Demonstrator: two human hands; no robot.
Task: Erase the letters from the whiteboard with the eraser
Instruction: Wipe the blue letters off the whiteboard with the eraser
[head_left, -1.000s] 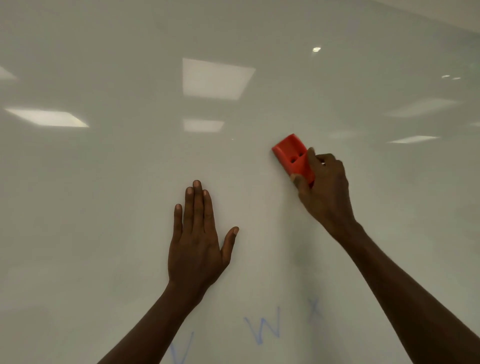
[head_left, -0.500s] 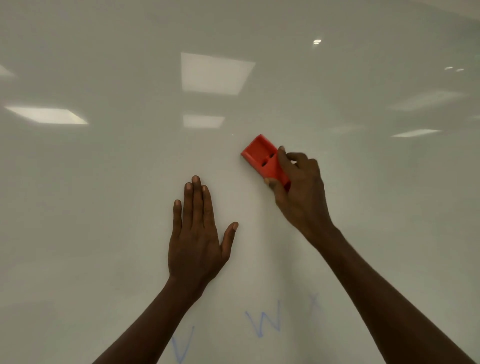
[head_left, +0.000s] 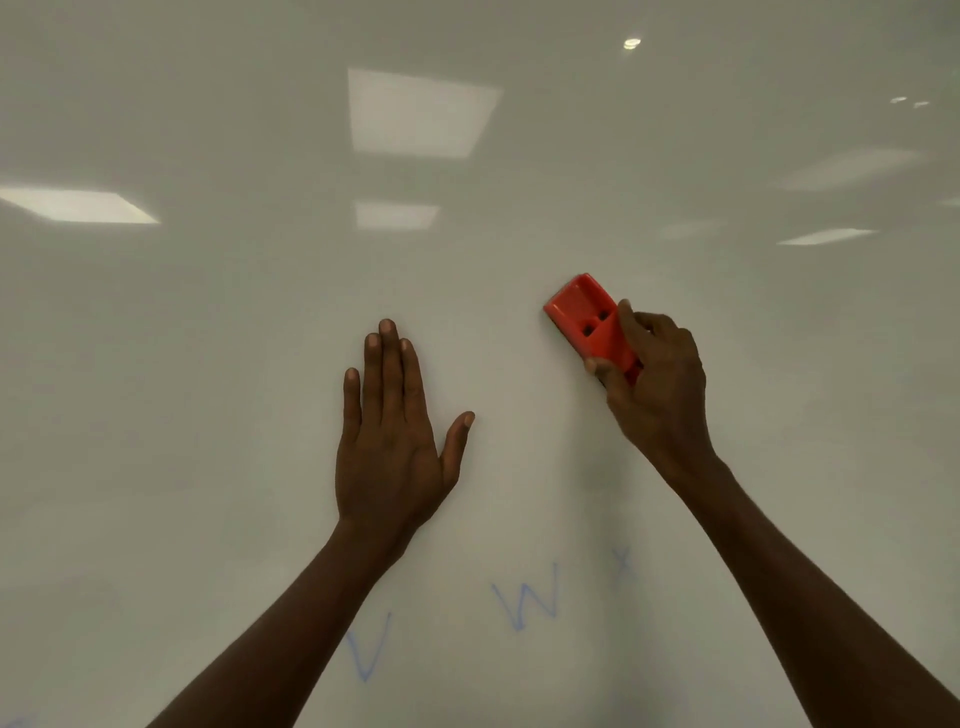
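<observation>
Your right hand (head_left: 657, 384) grips the red eraser (head_left: 589, 325), thumb on its near edge and fingers curled over the far side, with the eraser's upper end sticking out past your fingers and tilted up to the left. The eraser sits against the whiteboard (head_left: 208, 364), up and to the right of your left hand (head_left: 389, 441). That left hand lies flat on the board, fingers straight and together, thumb spread to the right, holding nothing. Below your hands, faint blue letters remain: a V (head_left: 369, 649) by your left forearm, a W (head_left: 527, 597) between your arms, and a fainter X (head_left: 622, 566) just beside your right forearm. Ceiling lights (head_left: 415, 111) reflect in the upper board.
</observation>
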